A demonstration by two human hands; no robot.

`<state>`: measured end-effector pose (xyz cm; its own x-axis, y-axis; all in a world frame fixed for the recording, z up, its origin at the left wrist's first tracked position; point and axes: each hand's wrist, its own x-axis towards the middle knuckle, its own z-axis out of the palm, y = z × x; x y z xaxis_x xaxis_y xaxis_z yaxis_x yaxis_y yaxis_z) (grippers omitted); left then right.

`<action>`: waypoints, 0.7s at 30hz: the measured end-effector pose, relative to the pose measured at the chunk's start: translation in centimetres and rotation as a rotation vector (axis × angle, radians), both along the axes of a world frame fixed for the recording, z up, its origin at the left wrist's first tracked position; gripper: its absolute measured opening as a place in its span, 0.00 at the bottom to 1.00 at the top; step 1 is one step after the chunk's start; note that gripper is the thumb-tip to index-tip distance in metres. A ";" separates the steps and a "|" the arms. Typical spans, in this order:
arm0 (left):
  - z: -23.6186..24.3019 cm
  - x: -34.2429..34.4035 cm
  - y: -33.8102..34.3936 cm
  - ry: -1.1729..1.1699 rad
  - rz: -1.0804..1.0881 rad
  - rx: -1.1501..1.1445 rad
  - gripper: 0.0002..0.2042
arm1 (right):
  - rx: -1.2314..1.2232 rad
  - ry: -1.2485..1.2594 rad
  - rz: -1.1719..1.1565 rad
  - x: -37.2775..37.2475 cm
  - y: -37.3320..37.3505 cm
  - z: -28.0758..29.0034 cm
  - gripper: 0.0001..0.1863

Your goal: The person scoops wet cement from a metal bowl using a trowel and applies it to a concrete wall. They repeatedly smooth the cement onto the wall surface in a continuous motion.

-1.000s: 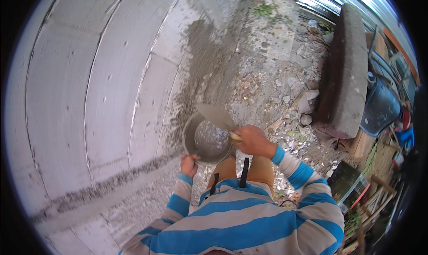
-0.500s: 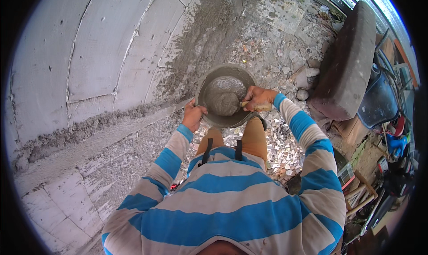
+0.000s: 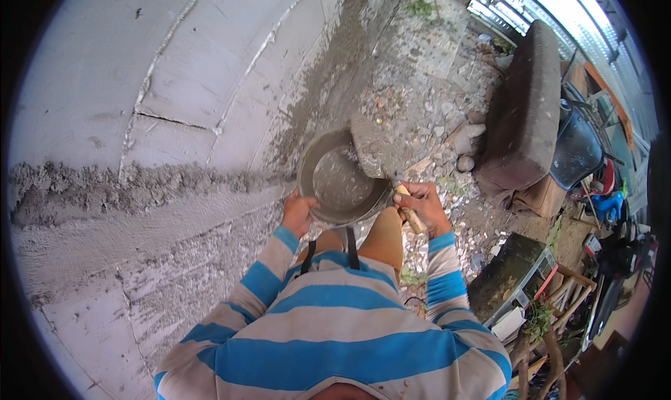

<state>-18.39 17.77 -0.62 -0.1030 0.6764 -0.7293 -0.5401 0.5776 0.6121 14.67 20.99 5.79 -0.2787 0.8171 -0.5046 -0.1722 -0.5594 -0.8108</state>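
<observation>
A round grey bucket (image 3: 337, 190) with wet cement inside is held in front of my legs, gripped at its left rim by my left hand (image 3: 298, 211). My right hand (image 3: 424, 208) is closed on the wooden handle of a trowel (image 3: 370, 148), whose mortar-laden blade is raised over the bucket's upper right rim. Left of me is a block wall (image 3: 182, 85), with a rough band of mortar (image 3: 126, 190) along it and a darker splattered patch beyond the bucket.
A long brown padded slab (image 3: 517, 120) stands on the rubble-strewn floor (image 3: 412, 106) at the right. Beside it are a dark blue chair (image 3: 576, 148), a dusty dark box (image 3: 503, 274), branches (image 3: 549, 351) and mixed scrap. A metal sheet or grille closes the upper right.
The trowel blade, down in the bucket half a second ago, has come up loaded over its rim. My right hand has moved slightly right and lower in view.
</observation>
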 end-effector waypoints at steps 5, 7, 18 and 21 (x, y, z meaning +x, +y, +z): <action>1.3 -4.2 -2.8 0.011 -0.012 -0.002 0.27 | 0.054 -0.007 -0.494 -4.8 1.7 2.9 0.08; 1.6 -5.8 -4.3 0.019 -0.010 -0.015 0.28 | 0.178 -0.288 -0.617 -5.8 5.0 2.4 0.08; -2.5 -10.7 -10.6 0.196 -0.115 0.149 0.22 | 0.544 -1.136 -0.498 -25.2 25.8 5.9 0.14; 0.4 -9.9 -11.1 0.160 -0.021 0.027 0.20 | 0.743 -0.939 -0.702 -27.5 15.1 9.2 0.24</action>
